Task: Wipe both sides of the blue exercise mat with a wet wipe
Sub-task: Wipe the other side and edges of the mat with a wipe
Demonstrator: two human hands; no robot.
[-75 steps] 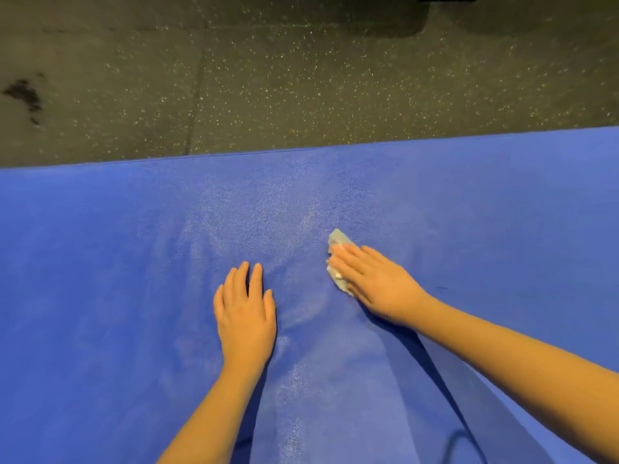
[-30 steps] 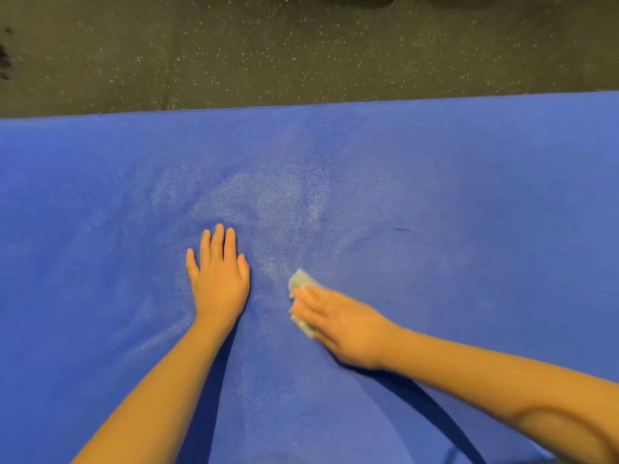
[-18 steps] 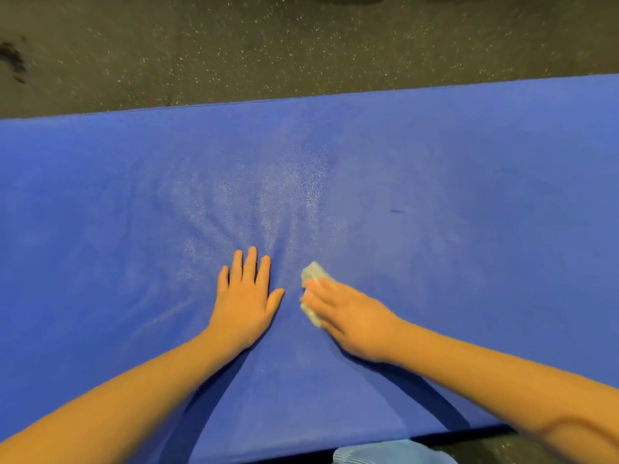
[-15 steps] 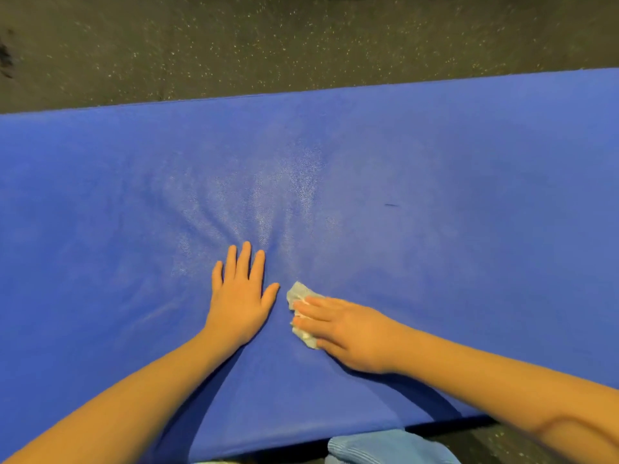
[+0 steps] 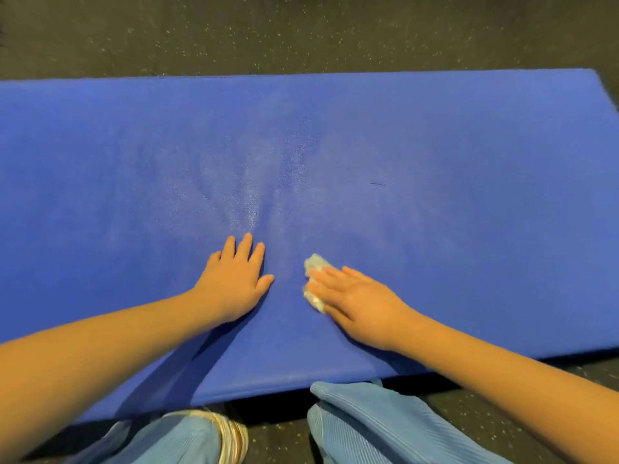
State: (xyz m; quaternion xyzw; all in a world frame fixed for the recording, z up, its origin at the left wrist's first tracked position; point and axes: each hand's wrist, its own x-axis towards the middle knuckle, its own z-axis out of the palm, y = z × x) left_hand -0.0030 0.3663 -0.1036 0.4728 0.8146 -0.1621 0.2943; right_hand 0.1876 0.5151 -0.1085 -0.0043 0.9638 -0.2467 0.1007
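The blue exercise mat [image 5: 435,229] is lying flat on the dark speckled floor [image 5: 301,35], spanning the view from the left border to its right end, where the far right corner is showing. The wet wipe [image 5: 314,262] is sitting crumpled on the mat's top surface, near the middle of the near half. My right hand [image 5: 358,303] is pressing it down with straight, close-set fingers [image 5: 326,277]; the fingers are not curling round it, and part of the wipe is showing beyond the fingertips on the left. My left hand [image 5: 234,283] is resting palm down on the mat just beside the wipe, fingers extended and slightly spread, thumb out toward the right hand, not touching the wipe. A pale damp sheen [image 5: 251,202] is fanning out beyond the left fingertips, and a small dark mark [image 5: 377,184] is sitting to its right. Bare mat surface is lying open to the far side and to both sides of the hands; the near edge is running close below my wrists. Both forearms are reaching forward from the bottom corners and converging. My light blue trousers [image 5: 385,426] and one shoe [image 5: 231,437] are showing at the near edge, on the floor.
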